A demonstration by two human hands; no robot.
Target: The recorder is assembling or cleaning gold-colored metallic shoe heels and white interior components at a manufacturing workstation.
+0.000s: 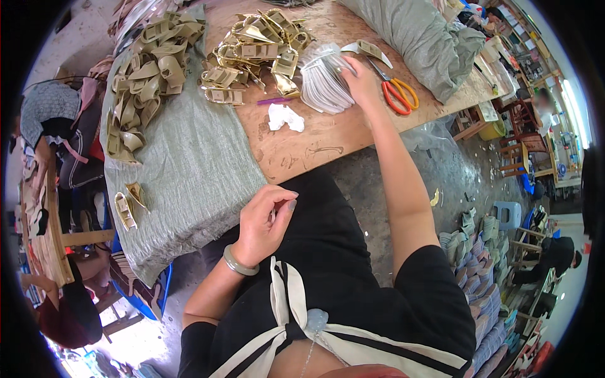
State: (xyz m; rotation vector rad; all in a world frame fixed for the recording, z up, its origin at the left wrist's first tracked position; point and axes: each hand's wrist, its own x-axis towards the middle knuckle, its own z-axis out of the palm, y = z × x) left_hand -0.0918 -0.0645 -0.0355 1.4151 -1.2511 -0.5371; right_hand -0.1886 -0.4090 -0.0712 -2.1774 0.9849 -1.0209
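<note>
My right hand (360,80) reaches over the wooden table, its fingers closed at the edge of a fanned stack of thin white pieces (324,85) in clear plastic. How many pieces it grips is hidden. My left hand (265,220) hovers near my lap by the table's front edge, fingers curled against the thumb; anything between them is too small to make out. Left of the white stack lies a pile of gold shoe-strap pieces (255,50). A crumpled white wad (285,118) and a purple pen-like stick (274,101) sit just nearer.
Orange-handled scissors (400,94) lie right of the stack, beside a curved strap piece (368,49). Beige strap pieces (148,75) and two gold ones (126,210) rest on grey woven sheeting (189,170). A grey sack (416,44) fills the far right. People work at left; shoe parts (485,277) stand at right.
</note>
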